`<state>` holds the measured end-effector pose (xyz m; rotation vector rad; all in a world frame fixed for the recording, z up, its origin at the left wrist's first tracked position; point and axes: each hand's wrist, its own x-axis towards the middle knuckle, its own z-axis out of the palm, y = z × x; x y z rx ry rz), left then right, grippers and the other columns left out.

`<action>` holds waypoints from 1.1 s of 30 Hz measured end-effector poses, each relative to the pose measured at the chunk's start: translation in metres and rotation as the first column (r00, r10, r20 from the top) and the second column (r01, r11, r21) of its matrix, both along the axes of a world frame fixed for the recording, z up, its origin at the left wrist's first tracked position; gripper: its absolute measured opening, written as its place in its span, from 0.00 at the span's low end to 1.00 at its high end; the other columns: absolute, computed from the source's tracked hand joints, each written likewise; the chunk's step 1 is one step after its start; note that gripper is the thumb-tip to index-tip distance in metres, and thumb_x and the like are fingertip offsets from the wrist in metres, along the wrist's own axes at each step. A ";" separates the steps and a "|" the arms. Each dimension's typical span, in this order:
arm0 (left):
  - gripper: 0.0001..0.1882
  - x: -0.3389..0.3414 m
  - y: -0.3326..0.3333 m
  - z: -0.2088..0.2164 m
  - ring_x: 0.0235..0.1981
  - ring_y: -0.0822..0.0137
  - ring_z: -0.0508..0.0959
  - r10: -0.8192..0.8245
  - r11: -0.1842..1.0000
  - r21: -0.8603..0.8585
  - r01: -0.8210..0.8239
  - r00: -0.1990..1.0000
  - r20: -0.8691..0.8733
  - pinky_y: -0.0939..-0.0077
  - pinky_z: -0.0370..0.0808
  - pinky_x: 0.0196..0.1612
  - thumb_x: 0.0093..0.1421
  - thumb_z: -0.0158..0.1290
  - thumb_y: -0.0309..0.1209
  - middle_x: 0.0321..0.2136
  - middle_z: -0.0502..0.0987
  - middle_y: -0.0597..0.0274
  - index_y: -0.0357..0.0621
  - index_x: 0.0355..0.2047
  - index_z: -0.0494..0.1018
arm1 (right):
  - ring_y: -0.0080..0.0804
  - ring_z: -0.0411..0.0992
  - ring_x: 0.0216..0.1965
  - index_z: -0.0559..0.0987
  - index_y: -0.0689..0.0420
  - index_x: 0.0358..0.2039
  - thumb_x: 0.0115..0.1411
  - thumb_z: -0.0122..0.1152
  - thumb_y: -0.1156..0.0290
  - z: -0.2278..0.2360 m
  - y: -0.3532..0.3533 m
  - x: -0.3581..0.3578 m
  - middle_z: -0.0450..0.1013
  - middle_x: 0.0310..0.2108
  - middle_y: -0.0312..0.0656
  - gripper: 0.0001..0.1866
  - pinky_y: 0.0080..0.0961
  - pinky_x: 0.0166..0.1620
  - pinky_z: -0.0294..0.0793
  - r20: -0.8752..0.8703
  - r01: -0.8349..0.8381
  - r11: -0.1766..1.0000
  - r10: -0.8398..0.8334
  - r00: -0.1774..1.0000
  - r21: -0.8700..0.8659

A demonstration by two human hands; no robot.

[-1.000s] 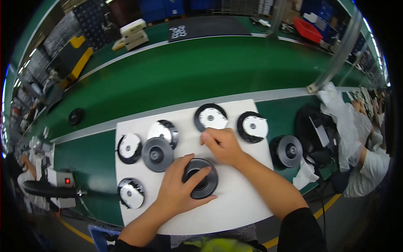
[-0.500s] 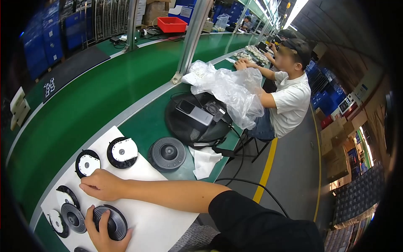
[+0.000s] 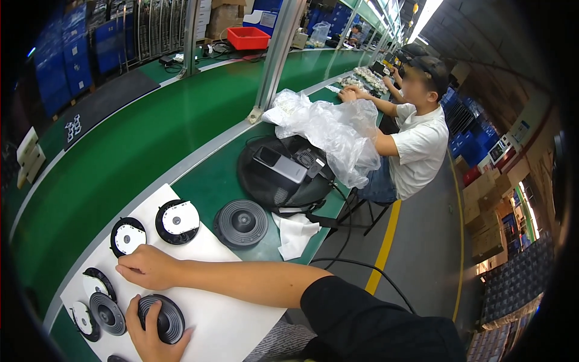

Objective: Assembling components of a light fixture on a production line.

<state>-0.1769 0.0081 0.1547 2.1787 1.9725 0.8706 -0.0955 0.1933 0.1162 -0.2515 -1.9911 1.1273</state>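
Observation:
My left hand [image 3: 154, 336] is wrapped over a round black disc with concentric ridges [image 3: 170, 318], thumb on its right side and fingers across its top. Just above it my right hand [image 3: 148, 266] is closed in a pinch over the white sheet [image 3: 211, 286]; whatever its fingertips hold is hidden. Close to that hand lies a black round part with a white circuit board [image 3: 129, 238], and a similar board part [image 3: 178, 221] sits to its right. At the left, another ridged disc [image 3: 107, 314] rests partly against a board part [image 3: 96, 282]. One more board part [image 3: 85, 320] lies farther left.
A larger grey ridged disc [image 3: 242, 222] stands on the green bench beside a black mesh bag [image 3: 283, 192] carrying a grey device [image 3: 280, 164]. Crumpled clear plastic [image 3: 332, 130] and white tissue [image 3: 295, 235] lie nearby. A metal post [image 3: 278, 57] rises behind; a co-worker [image 3: 416, 139] sits right.

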 end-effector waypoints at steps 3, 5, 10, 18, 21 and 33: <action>0.42 -0.001 0.000 -0.001 0.56 0.38 0.69 -0.002 1.000 -0.003 0.002 1.000 0.015 0.48 0.65 0.60 0.37 0.76 0.38 0.57 0.67 0.39 0.50 0.56 0.73 | 0.49 0.63 0.14 0.68 0.61 0.19 0.66 0.52 0.70 -0.001 0.001 -0.001 0.63 0.12 0.50 0.18 0.41 0.23 0.60 0.010 -0.002 1.000 0.002 1.000 -0.008; 0.42 0.000 0.000 0.001 0.57 0.39 0.68 0.002 1.000 0.020 -0.003 0.999 0.035 0.48 0.65 0.60 0.38 0.75 0.38 0.57 0.67 0.40 0.50 0.56 0.73 | 0.49 0.63 0.14 0.68 0.61 0.19 0.66 0.52 0.70 -0.001 0.000 -0.002 0.63 0.12 0.50 0.18 0.41 0.23 0.61 0.003 -0.008 1.000 0.008 1.000 -0.008; 0.42 -0.001 0.000 0.000 0.57 0.39 0.68 0.001 1.000 0.011 -0.002 1.000 0.031 0.47 0.65 0.60 0.38 0.75 0.37 0.57 0.67 0.40 0.49 0.56 0.73 | 0.49 0.63 0.14 0.67 0.61 0.18 0.66 0.53 0.70 -0.002 0.000 -0.001 0.63 0.12 0.49 0.18 0.41 0.23 0.61 -0.005 0.003 1.000 -0.003 1.000 0.001; 0.41 -0.002 -0.002 -0.001 0.56 0.38 0.68 0.026 0.999 0.025 -0.027 0.999 0.048 0.47 0.65 0.60 0.39 0.75 0.37 0.58 0.67 0.39 0.49 0.56 0.73 | 0.49 0.63 0.15 0.67 0.61 0.18 0.66 0.53 0.70 -0.002 0.000 0.000 0.63 0.12 0.49 0.18 0.41 0.23 0.60 0.015 -0.008 1.000 0.008 1.000 -0.005; 0.41 -0.002 -0.001 0.000 0.56 0.38 0.68 0.010 1.000 0.005 -0.010 0.999 0.032 0.47 0.65 0.60 0.39 0.75 0.36 0.58 0.67 0.39 0.48 0.56 0.73 | 0.49 0.63 0.15 0.67 0.61 0.18 0.66 0.53 0.69 -0.002 0.001 -0.001 0.63 0.12 0.49 0.18 0.41 0.23 0.60 0.015 -0.007 1.000 0.007 1.000 -0.001; 0.39 -0.002 -0.001 0.001 0.56 0.38 0.68 -0.017 0.999 0.041 0.016 1.000 0.021 0.47 0.65 0.59 0.41 0.74 0.36 0.57 0.67 0.39 0.49 0.56 0.73 | 0.49 0.63 0.15 0.68 0.61 0.19 0.66 0.52 0.70 0.000 -0.001 0.000 0.63 0.12 0.50 0.18 0.41 0.23 0.60 0.019 -0.019 1.000 0.019 1.000 -0.011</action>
